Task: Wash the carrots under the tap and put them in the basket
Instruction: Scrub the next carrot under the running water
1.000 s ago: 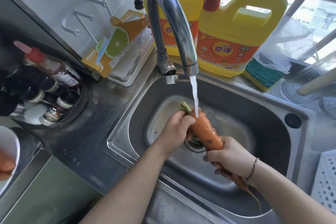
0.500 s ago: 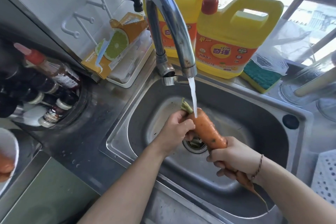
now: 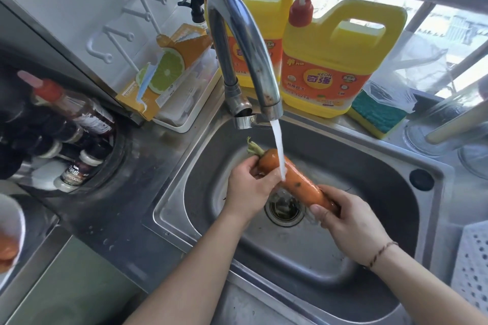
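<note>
An orange carrot (image 3: 298, 182) with a short green stub lies slanted over the steel sink (image 3: 369, 171), above the drain. Water runs from the curved steel tap (image 3: 245, 42) onto its thick upper half. My left hand (image 3: 248, 187) grips the thick end near the stub. My right hand (image 3: 348, 219) grips the thin lower end, which it hides. A white perforated basket (image 3: 472, 266) shows at the right edge. More carrots lie in a white bowl (image 3: 10, 232) at the left edge.
Two yellow detergent jugs (image 3: 338, 60) and a green-yellow sponge (image 3: 377, 113) stand behind the sink. A white tray with an orange box (image 3: 169, 74) sits left of the tap. Sauce bottles (image 3: 74, 119) crowd a round recess at the left.
My right hand has slid up the carrot, now covering its thin tail. The carrot has shifted slightly, so the water lands a little lower on it. My left hand keeps its grip.
</note>
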Demonstrator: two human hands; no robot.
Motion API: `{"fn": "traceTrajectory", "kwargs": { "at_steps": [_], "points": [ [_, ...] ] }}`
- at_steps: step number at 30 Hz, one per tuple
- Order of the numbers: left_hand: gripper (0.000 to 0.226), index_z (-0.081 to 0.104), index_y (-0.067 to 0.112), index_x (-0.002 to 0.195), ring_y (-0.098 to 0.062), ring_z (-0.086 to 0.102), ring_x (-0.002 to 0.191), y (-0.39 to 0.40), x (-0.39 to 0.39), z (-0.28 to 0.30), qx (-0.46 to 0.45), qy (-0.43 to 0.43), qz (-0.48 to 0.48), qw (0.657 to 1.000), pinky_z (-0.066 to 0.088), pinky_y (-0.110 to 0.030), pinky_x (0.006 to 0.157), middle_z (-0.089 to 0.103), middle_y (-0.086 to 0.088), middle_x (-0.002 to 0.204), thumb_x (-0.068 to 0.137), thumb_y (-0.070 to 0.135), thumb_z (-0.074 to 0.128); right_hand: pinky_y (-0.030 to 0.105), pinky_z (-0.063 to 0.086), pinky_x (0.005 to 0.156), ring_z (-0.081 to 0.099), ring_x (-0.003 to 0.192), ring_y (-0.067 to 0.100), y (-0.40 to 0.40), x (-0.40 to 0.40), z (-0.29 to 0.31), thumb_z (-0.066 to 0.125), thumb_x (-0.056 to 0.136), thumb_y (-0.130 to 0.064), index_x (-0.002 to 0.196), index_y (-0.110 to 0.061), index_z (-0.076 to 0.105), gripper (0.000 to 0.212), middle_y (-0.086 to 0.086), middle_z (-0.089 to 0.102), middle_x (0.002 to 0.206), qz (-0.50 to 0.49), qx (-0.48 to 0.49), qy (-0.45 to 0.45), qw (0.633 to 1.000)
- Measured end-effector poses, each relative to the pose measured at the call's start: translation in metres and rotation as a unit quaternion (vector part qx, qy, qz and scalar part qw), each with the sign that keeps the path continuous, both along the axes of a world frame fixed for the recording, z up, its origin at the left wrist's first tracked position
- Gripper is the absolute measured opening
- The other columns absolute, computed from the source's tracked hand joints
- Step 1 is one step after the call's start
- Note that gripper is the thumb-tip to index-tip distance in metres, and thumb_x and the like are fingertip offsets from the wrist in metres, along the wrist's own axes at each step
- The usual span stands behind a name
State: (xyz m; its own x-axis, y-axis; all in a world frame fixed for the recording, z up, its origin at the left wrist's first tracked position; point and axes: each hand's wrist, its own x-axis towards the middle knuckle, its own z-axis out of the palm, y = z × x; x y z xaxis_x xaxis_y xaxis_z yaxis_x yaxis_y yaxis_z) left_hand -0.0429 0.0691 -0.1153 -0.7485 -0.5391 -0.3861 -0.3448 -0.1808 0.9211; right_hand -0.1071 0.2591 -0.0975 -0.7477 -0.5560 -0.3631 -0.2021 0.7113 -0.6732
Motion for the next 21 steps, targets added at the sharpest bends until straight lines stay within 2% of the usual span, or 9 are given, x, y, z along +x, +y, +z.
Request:
{"fn": "traceTrajectory", "kwargs": {
  "at_steps": [2,4,7,9,11,13,17,21],
  "points": [
    [0.023,0.070,0.008,0.092,-0.016,0.069,0.073,0.0016,-0.0001,0.0018,0.039,-0.003,0.011,0.999,0.059,-0.035,0.066,0.073,-0.001,0.078,0.072,0.019,0.073,0.041,0.053,0.074,0.062,0.080,0.017,0.0027,0.0002,0.0011,0.064,0.079,-0.050,0.115,-0.036,0.065,0.039,-0.016,0.066,0.079,0.002,0.005,0.004,1.000],
    [0.010,0.069,0.008,0.092,-0.012,0.065,0.068,0.0035,0.0005,0.0046,0.064,-0.007,0.011,0.998,0.055,-0.026,0.059,0.070,0.004,0.071,0.081,0.007,0.068,0.040,0.053,0.074,0.063,0.081,0.015,0.0055,-0.0001,0.0002,0.075,0.081,-0.039,0.113,-0.035,0.066,0.033,-0.017,0.066,0.081,0.001,0.009,0.000,1.000],
    [0.011,0.070,0.013,0.092,-0.011,0.066,0.064,0.0050,0.0018,0.0045,0.079,-0.024,0.013,0.996,0.054,-0.022,0.056,0.069,0.008,0.067,0.087,0.004,0.066,0.038,0.052,0.073,0.062,0.082,0.016,0.0060,0.0030,-0.0015,0.077,0.080,-0.037,0.111,-0.037,0.066,0.032,-0.017,0.066,0.080,0.001,0.025,0.011,1.000],
    [0.012,0.071,0.015,0.092,-0.014,0.068,0.071,0.0053,0.0018,0.0021,0.097,-0.027,0.025,0.995,0.056,-0.024,0.058,0.071,0.003,0.073,0.080,0.012,0.072,0.037,0.053,0.072,0.063,0.083,0.018,0.0039,0.0052,-0.0005,0.076,0.080,-0.042,0.111,-0.040,0.066,0.033,-0.016,0.067,0.082,0.004,0.044,0.014,0.999],
    [0.024,0.072,0.015,0.094,-0.018,0.070,0.077,0.0036,0.0027,0.0001,0.118,-0.022,0.024,0.992,0.058,-0.028,0.063,0.072,-0.002,0.080,0.071,0.020,0.069,0.038,0.054,0.072,0.064,0.081,0.017,0.0033,0.0045,0.0006,0.074,0.076,-0.048,0.113,-0.041,0.066,0.038,-0.015,0.069,0.081,0.003,0.037,-0.005,0.999],
    [0.028,0.071,0.015,0.096,-0.018,0.071,0.077,-0.0005,0.0046,0.0005,0.134,-0.019,0.016,0.991,0.060,-0.031,0.067,0.072,-0.001,0.081,0.069,0.019,0.066,0.039,0.055,0.071,0.065,0.077,0.015,0.0051,0.0023,0.0002,0.072,0.073,-0.051,0.114,-0.042,0.066,0.043,-0.014,0.070,0.080,-0.004,0.029,-0.018,0.999],
    [0.019,0.070,0.013,0.102,-0.020,0.072,0.079,-0.0013,0.0062,-0.0002,0.146,-0.026,0.017,0.989,0.060,-0.030,0.067,0.074,-0.004,0.085,0.085,0.006,0.070,0.035,0.053,0.073,0.065,0.085,0.015,0.0055,0.0033,0.0020,0.075,0.079,-0.046,0.113,-0.047,0.065,0.035,-0.016,0.070,0.084,0.006,0.063,0.023,0.998],
    [0.026,0.066,0.007,0.113,-0.019,0.071,0.082,-0.0010,0.0064,0.0013,0.138,-0.026,0.009,0.990,0.062,-0.035,0.072,0.074,0.002,0.082,0.087,0.000,0.065,0.037,0.055,0.071,0.065,0.079,0.013,0.0072,0.0024,0.0027,0.077,0.077,-0.045,0.109,-0.048,0.066,0.034,-0.015,0.071,0.080,-0.005,0.057,0.005,0.998]
  ]
}}
